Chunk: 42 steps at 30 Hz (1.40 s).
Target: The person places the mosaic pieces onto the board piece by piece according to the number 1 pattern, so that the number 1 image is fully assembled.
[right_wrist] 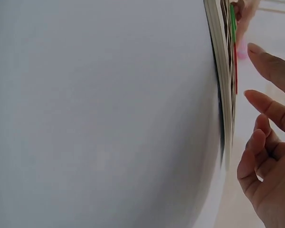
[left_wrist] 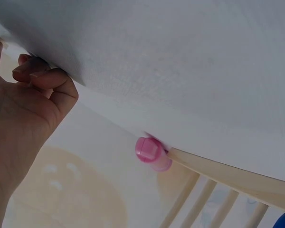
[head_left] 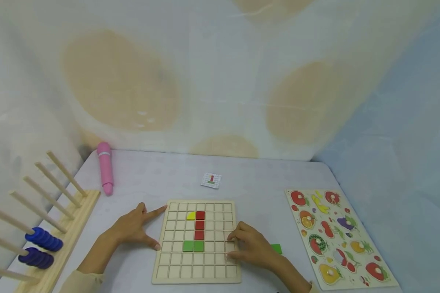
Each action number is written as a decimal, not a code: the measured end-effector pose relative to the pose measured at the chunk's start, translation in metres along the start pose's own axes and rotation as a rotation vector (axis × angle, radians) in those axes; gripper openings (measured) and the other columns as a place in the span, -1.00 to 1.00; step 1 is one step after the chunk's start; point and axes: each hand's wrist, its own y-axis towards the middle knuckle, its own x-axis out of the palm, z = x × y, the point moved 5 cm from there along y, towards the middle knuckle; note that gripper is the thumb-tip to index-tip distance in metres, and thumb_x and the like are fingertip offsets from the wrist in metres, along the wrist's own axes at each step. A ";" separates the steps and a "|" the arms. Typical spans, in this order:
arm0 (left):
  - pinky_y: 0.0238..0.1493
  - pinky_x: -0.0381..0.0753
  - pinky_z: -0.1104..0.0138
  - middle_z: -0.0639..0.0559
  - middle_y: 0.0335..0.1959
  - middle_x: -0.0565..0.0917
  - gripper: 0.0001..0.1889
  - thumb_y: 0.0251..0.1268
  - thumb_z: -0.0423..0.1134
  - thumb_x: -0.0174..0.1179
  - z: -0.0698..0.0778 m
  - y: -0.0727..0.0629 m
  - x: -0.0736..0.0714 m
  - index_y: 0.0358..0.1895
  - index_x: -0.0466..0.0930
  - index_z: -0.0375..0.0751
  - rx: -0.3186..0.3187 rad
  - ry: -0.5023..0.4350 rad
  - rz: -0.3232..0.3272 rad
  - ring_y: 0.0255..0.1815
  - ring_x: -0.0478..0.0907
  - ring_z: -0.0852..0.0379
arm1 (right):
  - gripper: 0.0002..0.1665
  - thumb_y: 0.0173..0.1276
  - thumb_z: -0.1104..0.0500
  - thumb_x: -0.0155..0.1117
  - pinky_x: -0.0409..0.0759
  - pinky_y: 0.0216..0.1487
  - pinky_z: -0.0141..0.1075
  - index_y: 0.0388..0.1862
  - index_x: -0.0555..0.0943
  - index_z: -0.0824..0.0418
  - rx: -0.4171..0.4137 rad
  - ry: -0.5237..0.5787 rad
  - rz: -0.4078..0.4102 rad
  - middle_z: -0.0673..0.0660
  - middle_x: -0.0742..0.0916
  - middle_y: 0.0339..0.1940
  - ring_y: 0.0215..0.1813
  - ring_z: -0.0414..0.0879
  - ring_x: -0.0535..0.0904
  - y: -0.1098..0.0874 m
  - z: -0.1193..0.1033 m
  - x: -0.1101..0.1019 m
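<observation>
A wooden grid board lies flat on the table between the hands. On it three red squares form a column, with a yellow piece left of the top one, its corner rounded or slanted. Two green squares sit at the column's foot. My left hand is at the board's left edge, index finger and thumb stretched apart, the other fingers bent. My right hand is over the right edge, thumb and index finger spread; the right wrist view shows nothing between these fingers.
Beyond the board lies a small card printed with a coloured grid pattern. A green piece shows beside the right wrist. A fruit puzzle board lies right; a pegged wooden frame with blue rings and a pink pen-shaped object are left.
</observation>
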 end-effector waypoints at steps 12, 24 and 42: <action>-0.44 0.25 0.31 -0.01 -0.22 0.25 0.26 -0.57 0.58 0.42 -0.005 0.002 0.005 0.49 0.27 0.30 -0.014 0.005 -0.003 -0.41 0.26 0.12 | -0.49 -0.06 -0.04 0.65 0.44 -0.08 -0.38 -0.11 0.70 0.06 0.046 -0.008 0.071 -0.08 0.51 -0.26 -0.11 -0.30 0.29 -0.025 0.031 -0.022; -0.44 0.26 0.31 -0.02 -0.21 0.25 0.25 -0.55 0.55 0.45 -0.004 0.001 0.002 0.50 0.27 0.27 -0.009 -0.012 -0.005 -0.41 0.26 0.11 | -0.48 -0.05 -0.13 0.62 0.42 -0.08 -0.36 -0.09 0.71 -0.03 0.194 -0.018 0.039 -0.12 0.50 -0.28 -0.13 -0.30 0.25 -0.056 0.062 -0.041; -0.44 0.27 0.31 -0.03 -0.21 0.26 0.25 -0.55 0.56 0.45 -0.003 0.000 0.003 0.49 0.28 0.26 -0.002 -0.002 -0.003 -0.40 0.27 0.12 | -0.60 -0.03 -0.09 0.61 0.30 -0.18 -0.35 -0.18 0.72 -0.09 0.184 -0.051 0.116 -0.15 0.47 -0.35 -0.21 -0.28 0.22 -0.079 0.081 -0.056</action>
